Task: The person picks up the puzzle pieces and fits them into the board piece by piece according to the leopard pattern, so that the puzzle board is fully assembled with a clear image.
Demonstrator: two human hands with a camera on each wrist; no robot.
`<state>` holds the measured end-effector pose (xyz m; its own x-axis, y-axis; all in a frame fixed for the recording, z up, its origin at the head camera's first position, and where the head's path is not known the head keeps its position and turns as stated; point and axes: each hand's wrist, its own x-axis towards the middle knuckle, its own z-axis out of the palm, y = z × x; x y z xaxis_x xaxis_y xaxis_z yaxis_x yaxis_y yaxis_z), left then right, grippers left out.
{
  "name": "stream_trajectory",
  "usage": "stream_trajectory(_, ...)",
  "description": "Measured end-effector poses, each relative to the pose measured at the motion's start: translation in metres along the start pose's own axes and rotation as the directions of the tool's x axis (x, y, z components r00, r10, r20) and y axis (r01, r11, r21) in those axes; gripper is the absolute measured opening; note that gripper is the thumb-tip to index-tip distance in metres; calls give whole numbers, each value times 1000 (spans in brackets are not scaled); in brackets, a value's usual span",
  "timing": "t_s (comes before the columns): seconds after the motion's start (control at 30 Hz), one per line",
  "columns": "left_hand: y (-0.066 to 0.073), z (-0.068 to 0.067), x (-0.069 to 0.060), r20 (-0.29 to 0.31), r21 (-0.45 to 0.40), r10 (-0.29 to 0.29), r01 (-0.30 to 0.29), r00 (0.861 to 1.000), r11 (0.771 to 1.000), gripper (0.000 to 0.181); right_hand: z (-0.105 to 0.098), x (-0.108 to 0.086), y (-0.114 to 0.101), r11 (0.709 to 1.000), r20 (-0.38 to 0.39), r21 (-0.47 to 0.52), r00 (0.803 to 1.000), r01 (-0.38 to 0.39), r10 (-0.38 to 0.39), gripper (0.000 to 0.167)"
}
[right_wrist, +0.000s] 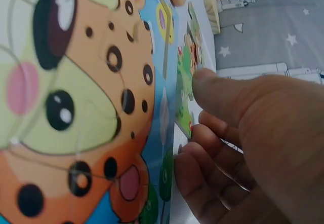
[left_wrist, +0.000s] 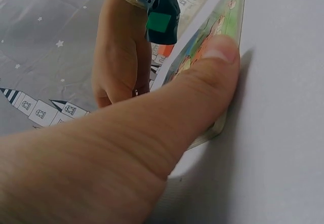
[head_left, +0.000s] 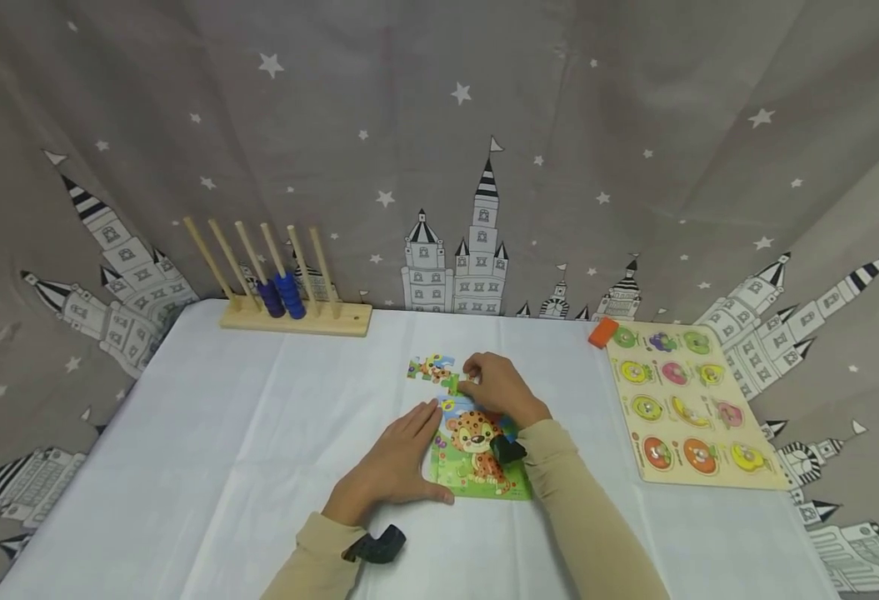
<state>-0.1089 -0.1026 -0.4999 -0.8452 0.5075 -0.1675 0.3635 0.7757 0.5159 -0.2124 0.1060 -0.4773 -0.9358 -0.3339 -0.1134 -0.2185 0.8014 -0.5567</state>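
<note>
1. We saw the leopard puzzle (head_left: 476, 437) lying flat on the white-covered counter (head_left: 259, 467), between the person's arms.
2. The left hand (head_left: 402, 457) rested along its left side, fingers straight, with the thumb (left_wrist: 223, 49) against the near-left corner.
3. The right hand (head_left: 502, 387) was apart from the left, over the puzzle's far edge – its fingers curled, its thumb at a small cluster of joined pieces (head_left: 433, 368). We could not tell whether it pinched one.
4. That cluster lay just beyond the puzzle, towards the grey curtain (head_left: 334, 100).
5. Far left, we noted a wooden peg stand (head_left: 349, 323) with blue and purple rings (head_left: 287, 296) on two pegs.
6. On the right lay a fruit board (head_left: 746, 481), an orange block (head_left: 603, 333) at its far-left corner.
</note>
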Motion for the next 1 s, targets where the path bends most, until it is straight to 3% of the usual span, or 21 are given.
stream_trajectory(0.2,0,1,0,4,3,5,-5,1000,1000,129,-3,5,5,1000,40,8,999,1,-2,28)
stream_trajectory(0.4,-1,2,0,1,4,-2,2,1000,1000,130,0,-1,11,996,11,82,1000,-25,24,16)
stream_trajectory(0.67,0,1,0,-2,-1,-9,9,1000,1000,129,-3,-35,6,971,-48,235,997,-52,65,42)
stream_trajectory(0.83,1,-1,-1,-5,-6,-5,5,1000,1000,129,-4,-60,-5,948,-21,318,999,-28,36,30)
stream_trajectory(1.0,0,0,-1,-9,-15,11,-11,1000,1000,128,6,-79,-14,961,-15,274,1000,30,-27,15)
